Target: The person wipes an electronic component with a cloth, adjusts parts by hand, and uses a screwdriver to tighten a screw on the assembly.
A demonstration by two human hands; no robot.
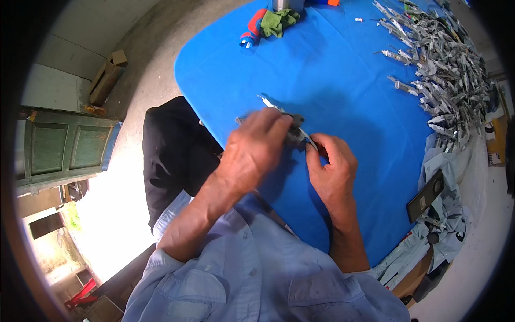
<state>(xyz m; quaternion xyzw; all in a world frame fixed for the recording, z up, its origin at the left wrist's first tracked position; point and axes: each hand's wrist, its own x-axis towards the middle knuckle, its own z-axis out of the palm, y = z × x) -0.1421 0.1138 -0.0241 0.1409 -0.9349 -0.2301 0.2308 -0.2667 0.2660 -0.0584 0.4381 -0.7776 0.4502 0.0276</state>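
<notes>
A slim white stick-like piece (pixel 272 104) with a thin pointed tip lies slantwise above the blue table, grey material (pixel 295 138) bunched around its middle. My right hand (pixel 335 163) pinches its lower end between thumb and fingers. Over the upper part sits my left hand (pixel 251 147), fingers bent and blurred by motion; what they grip is hidden beneath them. A bit of grey material pokes out on that hand's left side.
The blue-covered table (pixel 332 70) bears a large heap of slim grey-white pieces (pixel 445 80) at the right. At the far edge are a red-and-blue bottle (pixel 256 27), a green cloth (pixel 279 22) and a metal container (pixel 288 4). A dark phone-like slab (pixel 425 196) lies on plastic bags (pixel 448 206).
</notes>
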